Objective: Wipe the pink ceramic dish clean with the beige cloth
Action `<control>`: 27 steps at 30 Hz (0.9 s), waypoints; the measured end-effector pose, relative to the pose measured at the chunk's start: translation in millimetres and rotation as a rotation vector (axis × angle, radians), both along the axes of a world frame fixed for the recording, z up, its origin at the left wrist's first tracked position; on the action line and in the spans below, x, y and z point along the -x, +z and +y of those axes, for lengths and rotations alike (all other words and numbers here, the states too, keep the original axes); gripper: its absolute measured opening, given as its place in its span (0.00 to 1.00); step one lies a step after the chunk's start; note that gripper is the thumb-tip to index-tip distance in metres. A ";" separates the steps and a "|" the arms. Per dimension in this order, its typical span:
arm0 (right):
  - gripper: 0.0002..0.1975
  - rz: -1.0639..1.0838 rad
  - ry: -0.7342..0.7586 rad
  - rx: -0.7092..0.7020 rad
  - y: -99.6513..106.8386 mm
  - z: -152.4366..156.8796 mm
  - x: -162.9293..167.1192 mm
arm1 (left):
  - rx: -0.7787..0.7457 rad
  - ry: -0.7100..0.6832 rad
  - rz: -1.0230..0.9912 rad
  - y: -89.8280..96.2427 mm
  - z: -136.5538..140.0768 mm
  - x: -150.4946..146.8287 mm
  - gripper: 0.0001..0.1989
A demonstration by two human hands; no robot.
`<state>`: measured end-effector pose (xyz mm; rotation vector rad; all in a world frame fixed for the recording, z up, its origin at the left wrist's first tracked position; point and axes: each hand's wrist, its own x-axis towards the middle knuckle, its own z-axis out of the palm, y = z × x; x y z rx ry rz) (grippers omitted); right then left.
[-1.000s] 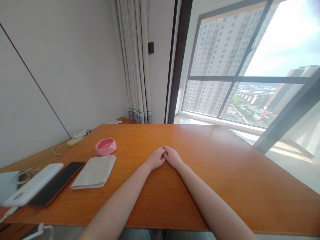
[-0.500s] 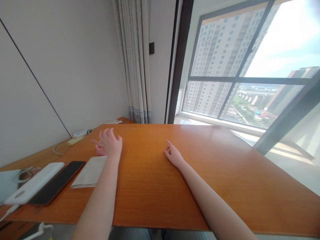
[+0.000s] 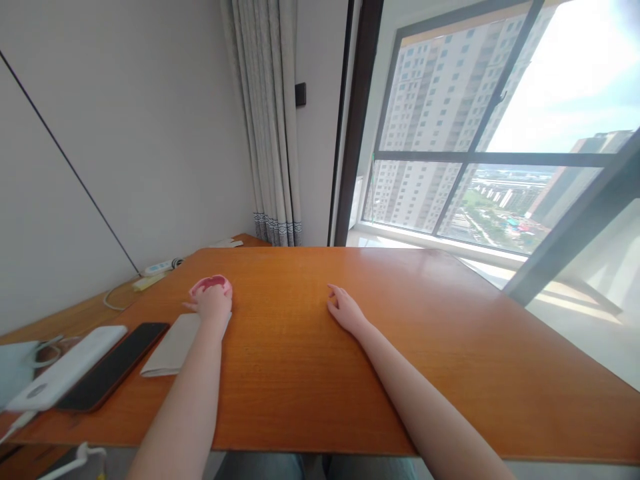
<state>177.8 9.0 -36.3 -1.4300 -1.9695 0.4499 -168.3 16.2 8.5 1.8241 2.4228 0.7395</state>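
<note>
My left hand (image 3: 214, 303) reaches to a small pink bowl-like container (image 3: 225, 283) on the left side of the table. Its fingers dip inside the rim, where their tips are hidden; one finger sticks out to the left. What they touch in there, if anything, cannot be made out. A folded light grey cloth (image 3: 173, 347) lies just below, partly under my left wrist and forearm. On the bare wood right of the middle, my right hand (image 3: 346, 310) rests with its fingers loosely apart, holding nothing.
A black phone (image 3: 115, 367) and a white power bank (image 3: 70, 367) with a cable lie at the left of the wooden table (image 3: 310, 387). Behind them are a power strip (image 3: 159, 268) and the wall. A curtain (image 3: 270, 133) hangs at the back, with a large window (image 3: 470, 158) at right.
My left hand has come down from above the pink container, its fingers going inside the rim. More of the container shows now. My right hand has hardly moved.
</note>
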 end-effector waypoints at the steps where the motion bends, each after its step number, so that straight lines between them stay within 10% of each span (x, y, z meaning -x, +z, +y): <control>1: 0.25 0.001 -0.005 -0.006 -0.1 0.0 0.4 | -0.003 0.055 -0.001 2.3 0.7 -0.3 0.15; 6: 0.25 0.093 -0.061 -0.042 -2.1 1.6 0.0 | -0.086 -0.008 0.080 20.5 3.9 -26.9 0.12; 17: 0.16 0.277 -0.156 -0.025 -5.6 13.0 -0.7 | -0.186 -0.793 0.088 -6.4 -15.8 -162.8 0.06; 27: 0.24 0.369 -0.115 -0.029 -8.6 12.6 2.5 | -0.169 -1.035 0.077 -15.9 -14.6 -165.1 0.08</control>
